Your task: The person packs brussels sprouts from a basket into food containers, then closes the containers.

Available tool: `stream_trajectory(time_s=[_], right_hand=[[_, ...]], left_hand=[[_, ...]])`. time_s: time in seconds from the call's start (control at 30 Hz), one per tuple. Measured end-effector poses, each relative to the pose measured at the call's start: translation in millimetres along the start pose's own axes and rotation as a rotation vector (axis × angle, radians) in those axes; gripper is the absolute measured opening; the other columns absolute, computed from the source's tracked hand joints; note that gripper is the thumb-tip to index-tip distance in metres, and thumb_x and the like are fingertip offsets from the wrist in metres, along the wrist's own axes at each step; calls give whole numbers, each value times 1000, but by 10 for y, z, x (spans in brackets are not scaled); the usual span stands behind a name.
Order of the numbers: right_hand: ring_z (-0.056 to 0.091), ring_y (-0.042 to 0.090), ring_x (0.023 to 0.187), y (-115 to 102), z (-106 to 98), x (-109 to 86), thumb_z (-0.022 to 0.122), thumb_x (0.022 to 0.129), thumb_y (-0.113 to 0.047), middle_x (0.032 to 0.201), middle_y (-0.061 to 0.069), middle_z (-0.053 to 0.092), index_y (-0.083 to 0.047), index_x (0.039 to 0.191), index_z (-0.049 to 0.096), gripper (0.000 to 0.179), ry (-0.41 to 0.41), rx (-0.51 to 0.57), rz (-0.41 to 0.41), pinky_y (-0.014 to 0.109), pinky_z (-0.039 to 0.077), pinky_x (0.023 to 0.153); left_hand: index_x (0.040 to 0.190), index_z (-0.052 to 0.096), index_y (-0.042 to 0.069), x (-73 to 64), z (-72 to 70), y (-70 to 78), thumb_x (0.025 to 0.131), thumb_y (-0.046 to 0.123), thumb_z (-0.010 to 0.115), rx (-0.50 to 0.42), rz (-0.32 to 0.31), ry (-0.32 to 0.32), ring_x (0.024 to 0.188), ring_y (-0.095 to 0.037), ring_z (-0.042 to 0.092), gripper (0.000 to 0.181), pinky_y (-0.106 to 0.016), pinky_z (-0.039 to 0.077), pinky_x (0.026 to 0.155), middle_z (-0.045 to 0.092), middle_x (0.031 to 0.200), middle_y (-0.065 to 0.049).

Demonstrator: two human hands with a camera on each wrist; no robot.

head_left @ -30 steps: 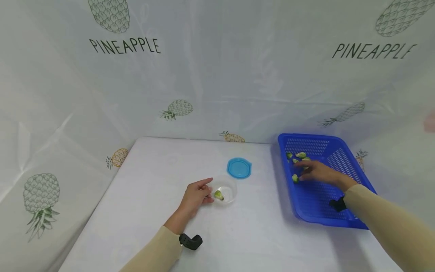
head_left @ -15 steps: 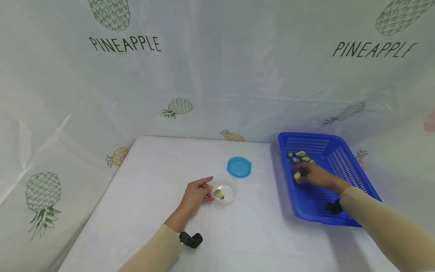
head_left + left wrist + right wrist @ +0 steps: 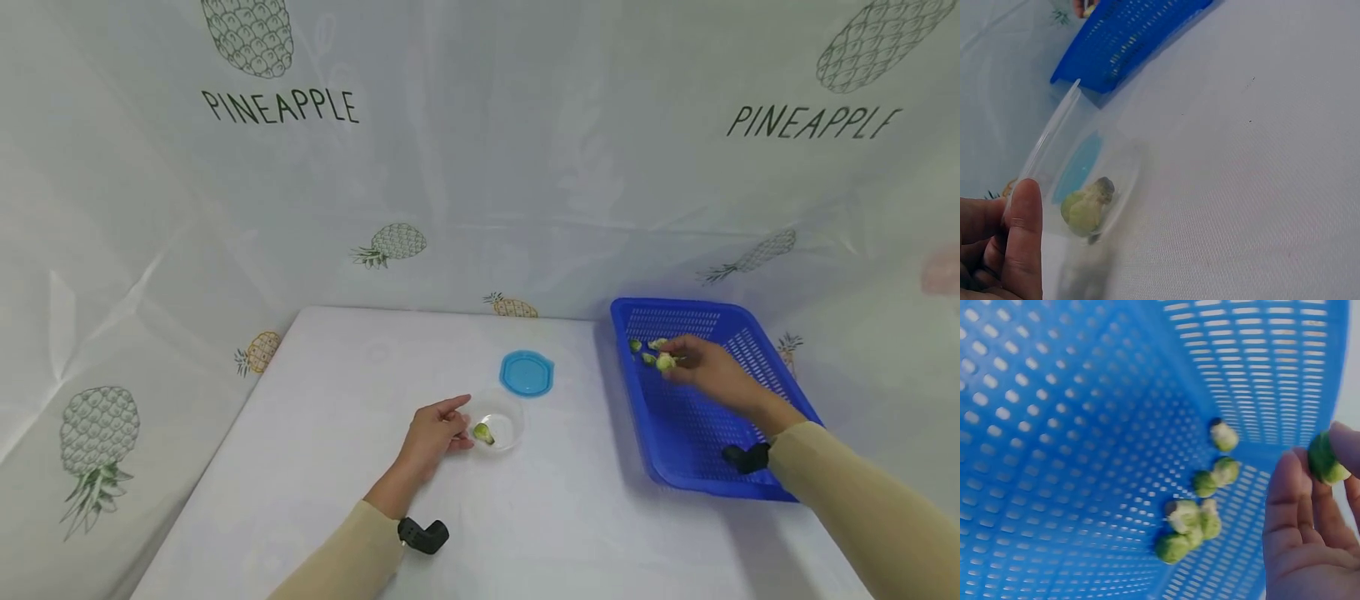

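My left hand (image 3: pixel 437 433) grips the rim of a small clear plastic container (image 3: pixel 508 421), thumb on one side of the wall and fingers on the other. A single Brussels sprout (image 3: pixel 1085 211) lies in that container. Over the blue basket (image 3: pixel 651 462), my right hand (image 3: pixel 708 373) pinches another Brussels sprout (image 3: pixel 1324 459) between thumb and fingers. Several more sprouts (image 3: pixel 1184 517) lie together at one end of the basket, partly covered by the right hand in the head view.
A light blue lid (image 3: pixel 527 374) lies on the white table (image 3: pixel 375 367) just beyond the clear container. Behind the table hangs a pale sheet (image 3: pixel 525 167) printed with pineapples. The basket's raised, slotted walls stand at the table's right side.
My right hand took hold of a sprout near the basket's left wall and has lifted it away, up and slightly right. The left hand and the container have stayed in place.
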State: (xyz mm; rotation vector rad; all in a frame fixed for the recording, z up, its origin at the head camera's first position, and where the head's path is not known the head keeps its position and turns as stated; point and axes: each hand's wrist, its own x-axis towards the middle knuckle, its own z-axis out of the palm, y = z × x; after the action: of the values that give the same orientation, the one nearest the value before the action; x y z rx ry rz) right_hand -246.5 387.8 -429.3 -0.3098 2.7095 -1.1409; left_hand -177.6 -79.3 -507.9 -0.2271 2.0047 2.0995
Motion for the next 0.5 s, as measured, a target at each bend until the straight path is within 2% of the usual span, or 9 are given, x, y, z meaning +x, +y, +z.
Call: stream_trajectory(time_s=[0.1,0.2,0.27,0.37,0.5], right_hand=[[69,29,116,-53,-30,-62,64,107,-26,147,24,58,-5,150,54,49,19,-3,-20,58,58,97],[71,19,111,-93,-53,-109,60,110,-27,152,25,54,-6,157,48,53,20,26,-24,57,58,99],[72,14,109,-123,-57,-124,61,109,-26,153,27,51,-4,159,43,57,21,77,-25,49,62,96],[73,15,109,-167,-55,-127,63,108,-21,149,30,49,2,155,38,58,34,164,-30,34,65,91],[75,18,103,-257,-53,-149,67,106,-23,139,27,58,3,143,46,50,79,161,-20,26,62,85]], left_hand=[[145,63,3,-18,3,-7,102,0,64,-4,-8,7,79,-14,62,44,-28,66,72,54,92,-4],[146,62,2,-44,0,-16,102,0,65,-7,-12,3,79,-14,62,45,-28,66,71,54,92,-4],[146,61,2,-48,-5,-23,101,-1,64,-7,-12,-1,78,-14,62,45,-28,66,71,54,91,-4],[146,62,3,-34,-11,-26,102,0,64,-8,-4,-2,78,-13,61,45,-27,66,71,54,91,-3],[147,61,2,-8,2,-12,102,0,64,-15,13,-15,79,-13,61,45,-27,66,71,54,91,-3]])
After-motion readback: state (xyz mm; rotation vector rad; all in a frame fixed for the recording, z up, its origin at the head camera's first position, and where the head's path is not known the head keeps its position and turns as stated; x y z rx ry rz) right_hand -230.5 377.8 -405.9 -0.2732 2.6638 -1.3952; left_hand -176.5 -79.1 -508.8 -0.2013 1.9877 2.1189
